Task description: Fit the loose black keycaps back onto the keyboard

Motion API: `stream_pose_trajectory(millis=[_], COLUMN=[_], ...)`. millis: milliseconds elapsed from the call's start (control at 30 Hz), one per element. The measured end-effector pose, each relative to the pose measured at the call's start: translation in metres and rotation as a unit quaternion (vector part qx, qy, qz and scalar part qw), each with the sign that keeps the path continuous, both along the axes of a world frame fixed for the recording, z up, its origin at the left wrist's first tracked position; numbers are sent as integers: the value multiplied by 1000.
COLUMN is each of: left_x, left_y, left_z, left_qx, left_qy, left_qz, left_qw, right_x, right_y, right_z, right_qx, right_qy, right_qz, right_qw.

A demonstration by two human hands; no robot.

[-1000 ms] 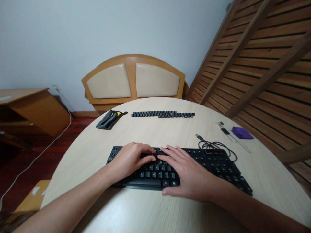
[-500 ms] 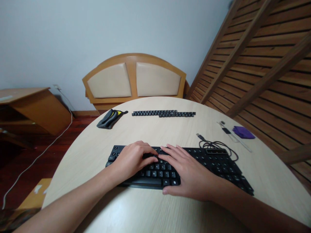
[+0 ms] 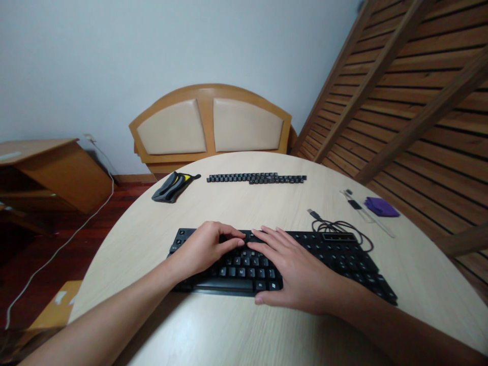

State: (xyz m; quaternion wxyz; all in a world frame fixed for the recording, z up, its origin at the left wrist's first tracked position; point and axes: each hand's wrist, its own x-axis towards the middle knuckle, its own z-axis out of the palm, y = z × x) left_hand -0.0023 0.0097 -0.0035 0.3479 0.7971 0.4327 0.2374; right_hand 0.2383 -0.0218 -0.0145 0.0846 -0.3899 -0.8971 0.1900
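Note:
A black keyboard (image 3: 343,259) lies on the round pale wooden table (image 3: 244,203) in front of me. My left hand (image 3: 204,249) rests on the keyboard's left part with its fingers curled. Its thumb and forefinger are pinched together at the upper key rows, and what they hold, if anything, is hidden. My right hand (image 3: 295,272) lies flat on the keys in the middle, fingers stretched out and slightly apart, its fingertips almost touching the left thumb. A row of loose black keycaps (image 3: 255,178) lies at the far side of the table.
The keyboard's coiled black USB cable (image 3: 339,226) lies behind its right end. A black and yellow pouch (image 3: 172,186) sits far left. A small tool (image 3: 360,208) and a purple cloth (image 3: 381,207) lie at the right. A wooden chair back (image 3: 209,127) stands behind the table.
My left hand's curled fingers have shifted slightly toward the keyboard's far rows. My right hand has stayed flat in the same place.

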Motion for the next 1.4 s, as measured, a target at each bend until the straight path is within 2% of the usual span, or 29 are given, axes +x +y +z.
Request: stream_pose_trajectory(millis=[367,600,900,1400], left_x=[1,3,4,4], left_y=[-6,-12,-14,-11], left_z=[0,1,1,1], left_qx=[103,147,163,123], left_qy=[126,162,168,156], left_qz=[-31,-52,-59,-34], left_qw=[986,974,970,979], right_x=[-1,1,1,0], right_y=[0,0,1,0], right_z=[0,-3,-4,-4], right_qx=[5,10,5,10], right_qy=[-7,8,12,4], right_qz=[-2,1,2,-1], right_qw=[1000,1000,1000,1000])
